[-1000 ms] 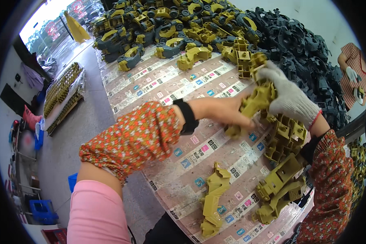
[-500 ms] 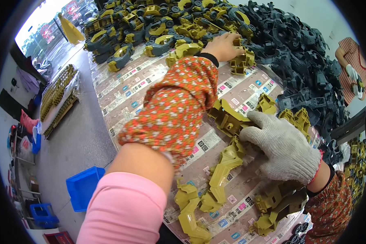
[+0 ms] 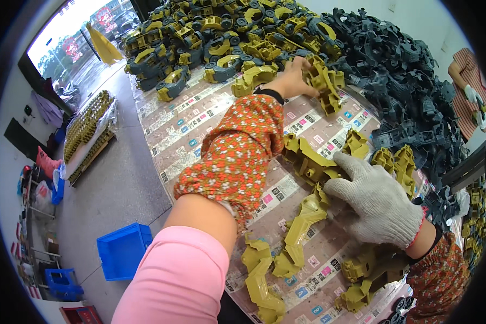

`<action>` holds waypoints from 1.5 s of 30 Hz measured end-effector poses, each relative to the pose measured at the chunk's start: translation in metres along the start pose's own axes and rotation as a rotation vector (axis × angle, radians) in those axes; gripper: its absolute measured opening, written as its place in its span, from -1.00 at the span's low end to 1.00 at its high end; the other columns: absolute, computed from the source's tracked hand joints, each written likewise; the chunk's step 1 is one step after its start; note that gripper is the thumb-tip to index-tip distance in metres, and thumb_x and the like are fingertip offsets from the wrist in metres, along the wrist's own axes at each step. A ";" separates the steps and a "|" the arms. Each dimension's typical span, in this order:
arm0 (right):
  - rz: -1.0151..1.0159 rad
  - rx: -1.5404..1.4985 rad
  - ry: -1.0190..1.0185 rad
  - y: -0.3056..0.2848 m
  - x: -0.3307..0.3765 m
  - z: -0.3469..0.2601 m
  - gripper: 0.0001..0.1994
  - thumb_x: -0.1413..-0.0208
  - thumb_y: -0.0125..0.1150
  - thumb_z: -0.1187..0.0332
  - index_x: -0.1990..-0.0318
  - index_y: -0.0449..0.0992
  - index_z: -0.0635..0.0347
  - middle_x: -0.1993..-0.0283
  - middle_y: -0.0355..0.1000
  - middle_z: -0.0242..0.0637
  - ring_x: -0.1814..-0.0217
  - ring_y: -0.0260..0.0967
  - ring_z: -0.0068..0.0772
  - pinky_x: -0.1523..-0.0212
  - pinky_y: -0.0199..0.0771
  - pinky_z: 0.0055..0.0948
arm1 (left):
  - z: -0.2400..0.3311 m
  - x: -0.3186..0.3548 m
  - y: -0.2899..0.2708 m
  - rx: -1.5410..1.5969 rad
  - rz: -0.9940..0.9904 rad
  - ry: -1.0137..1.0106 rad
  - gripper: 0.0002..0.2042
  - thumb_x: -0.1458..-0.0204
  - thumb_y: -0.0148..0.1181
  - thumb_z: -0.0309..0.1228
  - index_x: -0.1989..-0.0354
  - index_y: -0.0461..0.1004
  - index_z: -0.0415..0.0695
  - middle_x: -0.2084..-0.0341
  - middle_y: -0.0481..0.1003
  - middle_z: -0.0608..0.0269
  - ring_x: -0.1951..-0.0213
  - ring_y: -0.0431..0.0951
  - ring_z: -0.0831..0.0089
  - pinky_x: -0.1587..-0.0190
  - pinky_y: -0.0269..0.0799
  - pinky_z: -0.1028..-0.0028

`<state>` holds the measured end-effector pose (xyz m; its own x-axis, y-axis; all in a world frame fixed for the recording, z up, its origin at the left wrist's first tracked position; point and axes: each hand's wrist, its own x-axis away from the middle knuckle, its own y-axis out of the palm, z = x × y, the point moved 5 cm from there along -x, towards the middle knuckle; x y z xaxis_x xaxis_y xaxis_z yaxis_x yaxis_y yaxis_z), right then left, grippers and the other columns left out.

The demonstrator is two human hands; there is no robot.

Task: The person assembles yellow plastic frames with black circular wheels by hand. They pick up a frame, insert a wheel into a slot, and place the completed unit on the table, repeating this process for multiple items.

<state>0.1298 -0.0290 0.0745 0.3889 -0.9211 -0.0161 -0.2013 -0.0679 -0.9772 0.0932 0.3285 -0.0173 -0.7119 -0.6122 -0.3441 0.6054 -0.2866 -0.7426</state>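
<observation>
My bare left hand (image 3: pixel 292 81) grips a yellow part (image 3: pixel 326 86) near the dark pile (image 3: pixel 399 81); pushing it rightward could snag pieces and cause a slide. My gloved right hand (image 3: pixel 378 202) lies against a second part (image 3: pixel 310 162); I cannot tell whether it grips. My left forearm (image 3: pixel 200 216) crosses the table's (image 3: pixel 173 129) left edge; the widest room lies left of that hand.

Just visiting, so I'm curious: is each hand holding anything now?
Left hand: holding a yellow plastic part.
Right hand: gloved, at another yellow part; grip cannot be told.
</observation>
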 end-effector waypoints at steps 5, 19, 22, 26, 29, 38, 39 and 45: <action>0.090 0.039 0.044 0.005 0.017 0.001 -0.65 0.02 0.43 0.30 0.04 0.56 0.01 -0.36 0.34 0.18 -0.28 0.44 0.23 -0.15 0.53 0.04 | 0.082 0.064 0.053 -0.228 -0.339 0.288 -0.50 -0.01 0.20 -0.46 -0.21 0.44 -0.14 -0.19 0.41 -0.33 -0.13 0.53 -0.33 -0.22 0.47 0.12; 0.016 0.039 -0.030 0.013 0.025 -0.002 -0.69 0.14 0.40 0.36 0.15 0.59 0.03 -0.51 0.22 0.14 -0.49 0.27 0.10 -0.24 0.39 0.02 | -0.034 0.064 -0.057 -0.411 0.082 -0.310 -0.42 -0.14 0.32 -0.02 -0.34 0.47 0.13 -0.22 0.49 -0.07 -0.22 0.53 -0.12 -0.25 0.50 0.00; 0.032 0.052 -0.055 0.014 0.025 -0.001 -0.70 0.13 0.39 0.34 0.15 0.60 0.04 -0.52 0.22 0.12 -0.49 0.27 0.12 -0.23 0.40 0.03 | 0.011 0.073 -0.029 -0.061 -0.139 -0.046 -0.46 -0.19 0.31 -0.01 -0.29 0.51 0.05 -0.17 0.54 -0.03 -0.08 0.62 0.06 -0.17 0.56 0.05; -0.027 0.036 -0.030 0.012 0.029 0.002 -0.69 0.12 0.39 0.32 0.14 0.60 0.04 -0.53 0.22 0.07 -0.49 0.27 0.15 -0.20 0.41 0.06 | 0.102 0.092 -0.020 0.312 -0.694 -0.159 -0.45 -0.38 0.05 0.20 -0.25 0.61 0.06 -0.06 0.60 0.27 0.16 0.64 0.50 0.12 0.61 0.42; -0.044 -0.008 -0.015 0.010 0.030 0.001 -0.68 0.12 0.40 0.31 0.12 0.61 0.03 -0.53 0.23 0.04 -0.50 0.27 0.15 -0.19 0.42 0.08 | 0.060 0.043 -0.029 0.266 -0.379 -0.051 -0.57 -0.34 0.16 0.13 0.00 0.76 0.10 0.11 0.68 0.22 0.21 0.67 0.42 0.11 0.60 0.36; -0.045 -0.004 -0.003 0.017 0.030 0.000 -0.66 0.14 0.42 0.32 0.13 0.58 0.06 -0.54 0.21 0.04 -0.50 0.27 0.12 -0.14 0.40 0.03 | -0.037 -0.006 -0.053 -0.748 0.011 -0.201 -0.61 -0.16 0.31 -0.15 -0.19 0.64 0.38 -0.38 0.33 -0.01 -0.35 0.37 -0.12 -0.34 0.26 -0.27; -0.049 0.005 -0.002 0.018 0.029 -0.001 -0.66 0.15 0.43 0.32 0.14 0.57 0.06 -0.54 0.21 0.04 -0.50 0.27 0.12 -0.13 0.39 0.03 | -0.045 -0.008 -0.050 -0.684 0.015 -0.131 -0.62 -0.16 0.31 -0.16 -0.18 0.64 0.34 -0.32 0.38 -0.02 -0.30 0.42 -0.10 -0.30 0.33 -0.16; 0.027 0.036 -0.002 0.017 0.031 -0.003 -0.68 0.18 0.44 0.34 0.18 0.59 0.06 -0.49 0.26 0.12 -0.31 0.42 0.11 -0.11 0.42 0.03 | -0.042 0.009 -0.033 -0.324 -0.070 -0.117 -0.54 -0.13 0.25 -0.38 -0.23 0.37 0.03 0.01 0.59 -0.05 -0.03 0.63 -0.09 -0.07 0.54 0.02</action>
<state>0.1357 -0.0597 0.0584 0.3855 -0.9217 -0.0429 -0.1789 -0.0291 -0.9834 0.0522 0.3632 -0.0201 -0.6907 -0.6848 -0.2322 0.3989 -0.0929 -0.9123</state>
